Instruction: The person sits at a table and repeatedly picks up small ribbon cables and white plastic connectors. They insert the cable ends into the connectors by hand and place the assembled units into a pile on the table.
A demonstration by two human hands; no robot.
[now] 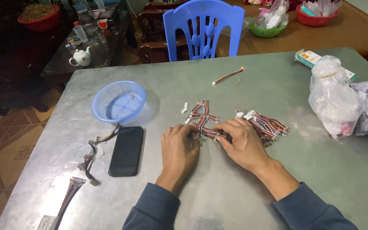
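A: Both hands down on bench (218, 81), meeting over one ribbon-cable piece (205, 130) just right of phone (126, 150). Left hand (179, 149) knuckles up, grip pressed together on cable's near end, prob. on the white plug; fingertips hidden, so pinch judged, not seen. Right hand (241, 142) flat-ish, grip closed on the other end of same piece.

B: Why held that way?

A: Looks like holding each end to keep wires taut and flat against bench. Wrists resting, steadier for small parts. A judgement only.

B: Rest of the stock?

A: Loose cable pile (202, 111) just beyond hands, farther from phone. Second bundle (269, 124) right of right hand, touching it or nearly, can't tell. Sorted into two heaps, maybe done vs. not done. Few white plug bits (185, 108) beside first pile.

B: Around phone?

A: Blue basket (119, 102) just behind phone, couple of small red bits inside. Darker cable scraps (91, 157) left of phone, longer harness (67, 200) nearer bench edge. One stray cable (228, 76) well beyond, toward blue chair (204, 29). Plastic bags (335, 100) far right, small carton (309, 57) behind them.

B: Anything in the way?

A: Not much. Second bundle crowds right hand; phone near left forearm but apart.
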